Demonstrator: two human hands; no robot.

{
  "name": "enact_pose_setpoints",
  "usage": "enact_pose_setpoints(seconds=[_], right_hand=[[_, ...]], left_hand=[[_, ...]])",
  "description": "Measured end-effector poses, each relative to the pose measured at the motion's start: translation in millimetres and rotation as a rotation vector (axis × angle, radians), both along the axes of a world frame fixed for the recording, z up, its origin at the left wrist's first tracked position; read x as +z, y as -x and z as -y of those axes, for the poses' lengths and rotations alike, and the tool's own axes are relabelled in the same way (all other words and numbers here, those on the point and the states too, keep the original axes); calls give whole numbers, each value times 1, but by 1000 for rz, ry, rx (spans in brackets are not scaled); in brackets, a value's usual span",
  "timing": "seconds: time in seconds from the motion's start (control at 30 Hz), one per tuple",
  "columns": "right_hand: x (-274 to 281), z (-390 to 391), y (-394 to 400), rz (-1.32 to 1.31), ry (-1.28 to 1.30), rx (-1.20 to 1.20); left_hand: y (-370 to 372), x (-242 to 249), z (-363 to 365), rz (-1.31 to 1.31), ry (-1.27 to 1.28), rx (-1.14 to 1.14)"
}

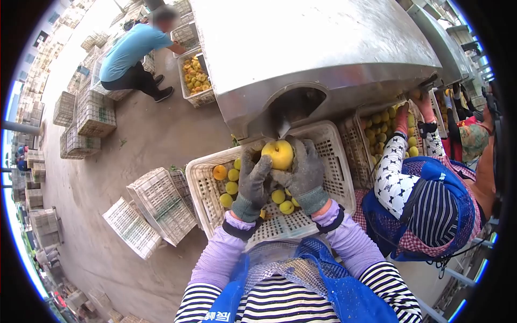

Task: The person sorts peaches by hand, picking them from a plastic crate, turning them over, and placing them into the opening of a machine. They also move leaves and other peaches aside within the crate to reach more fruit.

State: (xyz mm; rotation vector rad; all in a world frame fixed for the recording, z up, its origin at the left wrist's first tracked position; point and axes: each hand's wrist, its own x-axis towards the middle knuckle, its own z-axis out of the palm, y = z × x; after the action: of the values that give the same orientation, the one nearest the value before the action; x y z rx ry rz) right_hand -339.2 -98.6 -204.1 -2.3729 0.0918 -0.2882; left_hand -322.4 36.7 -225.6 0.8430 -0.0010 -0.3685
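Both of my hands wear grey gloves and are raised over a white plastic crate (202,180). A yellow peach (279,155) sits between them, stem hollow facing up. My left hand (253,183) closes on its left side, and my right hand (306,172) grips it from the right and below. Just beyond the peach, a pale, blade-like metal piece (284,128) juts from the dark opening (296,105) of a metal machine. Several yellow-green peaches (231,187) and an orange one (219,172) lie in the crate, partly hidden by my hands.
The steel machine housing (323,32) fills the space ahead. At my right a co-worker (431,210) works over another crate of peaches (379,132). Empty crates (161,204) stand on the floor at left. Farther off, a person in blue (129,54) bends beside a crate of fruit (195,75).
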Motion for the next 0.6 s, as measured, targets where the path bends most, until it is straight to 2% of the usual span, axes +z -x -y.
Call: enact_pose_setpoints(seconds=[0.07, 0.1, 0.17, 0.23, 0.27, 0.3, 0.4, 0.43, 0.47, 0.5, 0.57, 0.6], right_hand=[[-6, 4, -17, -9, 86, -31], [-13, 6, -30, 14, 209, -50], [-37, 9, -53, -10, 150, -57], [-65, 9, -81, 74, 202, -72], [-63, 9, -103, 195, 207, -62], [-60, 8, -120, 307, 209, -56], [-57, 22, -128, 371, 176, -26], [-56, 27, -118, 357, 115, -27], [-51, 31, -100, 301, -27, -49], [-48, 36, -85, 254, -166, -69], [-92, 61, -56, 132, 40, 0], [-129, 71, -42, -89, 90, -59]], left_hand=[[-4, -6, 3, -23, -27, 82], [-7, -8, 3, -38, -4, 124], [1, -19, -3, -96, -13, 200], [12, -32, -19, -181, -78, 159], [19, -41, -26, -231, -112, 140], [26, -58, -29, -289, -201, 115], [41, -108, -20, -274, -449, 79], [52, -151, -16, -201, -666, 20], [63, -204, -15, -114, -877, -44], [70, -234, -11, -13, -1082, -104], [75, -237, 14, -214, -1324, -412], [81, -240, 27, -314, -1437, -571]])
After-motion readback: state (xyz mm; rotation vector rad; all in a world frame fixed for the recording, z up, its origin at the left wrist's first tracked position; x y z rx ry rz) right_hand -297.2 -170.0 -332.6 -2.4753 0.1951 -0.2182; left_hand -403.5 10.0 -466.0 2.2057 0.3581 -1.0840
